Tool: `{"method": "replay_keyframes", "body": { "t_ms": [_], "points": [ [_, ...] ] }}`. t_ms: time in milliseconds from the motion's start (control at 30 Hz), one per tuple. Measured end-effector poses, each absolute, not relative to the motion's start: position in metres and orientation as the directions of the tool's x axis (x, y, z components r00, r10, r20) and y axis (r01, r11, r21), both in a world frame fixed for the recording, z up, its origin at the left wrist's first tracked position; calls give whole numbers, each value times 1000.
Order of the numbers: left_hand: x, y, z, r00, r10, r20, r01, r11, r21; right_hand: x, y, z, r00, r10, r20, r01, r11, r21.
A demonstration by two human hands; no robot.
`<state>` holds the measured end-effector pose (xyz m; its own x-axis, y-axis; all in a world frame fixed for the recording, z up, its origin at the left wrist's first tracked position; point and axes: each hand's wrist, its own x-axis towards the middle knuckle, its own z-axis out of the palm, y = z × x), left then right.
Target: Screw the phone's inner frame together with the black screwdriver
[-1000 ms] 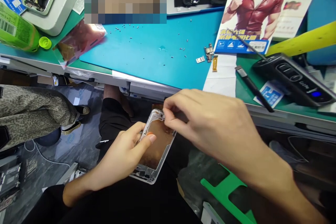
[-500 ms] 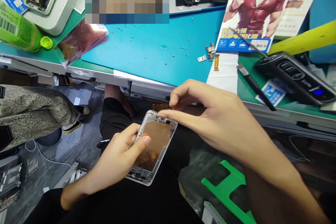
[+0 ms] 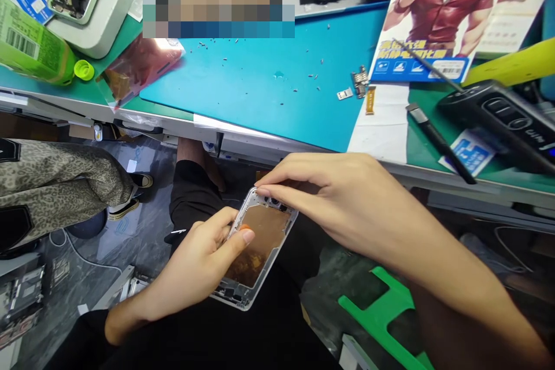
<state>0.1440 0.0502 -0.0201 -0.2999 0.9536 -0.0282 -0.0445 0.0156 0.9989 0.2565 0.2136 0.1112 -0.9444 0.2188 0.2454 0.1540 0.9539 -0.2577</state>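
Note:
A phone frame with a white rim and a copper-coloured inner sheet is held over my lap, tilted. My left hand grips its left side, the thumb lying over the inner face near a small orange spot. At the frame's top end is my right hand, its thumb and index finger pinched together on the top left corner. Whether a small part sits between those fingertips is hidden. Dark small parts and a camera opening show along the top edge beside the right thumb.
A blue mat with scattered screws covers the bench. On its right lie small metal parts, a brush and a black electric screwdriver. A green bottle lies left. Another person's patterned trousers show at left, a green stool below right.
My right hand has come down and left, its index finger closing against the thumb at the frame's top corner. The left hand keeps its hold. The view has shifted slightly.

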Motion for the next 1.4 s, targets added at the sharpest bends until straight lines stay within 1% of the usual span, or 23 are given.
{"method": "replay_keyframes", "body": {
  "t_ms": [133, 200, 267, 367, 433, 567, 633, 733, 900, 1033, 1200, 1400],
  "points": [
    [143, 51, -23, -301, 953, -30, -38, 20, 999, 255, 216, 111, -956, 182, 231, 141, 973, -182],
    [143, 52, -24, -308, 951, -29, -38, 18, 999, 254, 216, 109, -952, 180, 247, 140, 975, -171],
    [142, 52, -23, -319, 947, -22, -34, 12, 999, 254, 216, 107, -941, 213, 262, 160, 964, -210],
    [141, 53, -21, -322, 946, -21, -37, 9, 999, 255, 216, 105, -927, 276, 255, 195, 933, -302],
    [140, 54, -21, -320, 947, -24, -48, 10, 999, 257, 217, 105, -930, 271, 248, 187, 931, -315],
    [140, 54, -21, -319, 947, -25, -45, 11, 999, 259, 218, 105, -943, 197, 270, 136, 964, -228],
    [140, 54, -21, -322, 947, -17, -21, 11, 1000, 258, 217, 106, -945, 209, 253, 162, 967, -194],
    [141, 54, -21, -324, 946, -8, 4, 10, 1000, 255, 216, 107, -946, 251, 207, 215, 960, -181],
    [141, 55, -21, -320, 947, -18, 2, 19, 1000, 253, 218, 108, -941, 289, 178, 244, 941, -237],
    [140, 56, -23, -319, 947, -27, -10, 25, 1000, 255, 220, 108, -943, 281, 178, 221, 929, -296],
    [141, 56, -25, -306, 952, -28, -13, 25, 1000, 255, 219, 106, -942, 299, 155, 243, 921, -303],
    [140, 57, -28, -296, 955, -27, 7, 30, 1000, 253, 222, 108, -941, 323, 102, 269, 895, -355]
  ]
}}
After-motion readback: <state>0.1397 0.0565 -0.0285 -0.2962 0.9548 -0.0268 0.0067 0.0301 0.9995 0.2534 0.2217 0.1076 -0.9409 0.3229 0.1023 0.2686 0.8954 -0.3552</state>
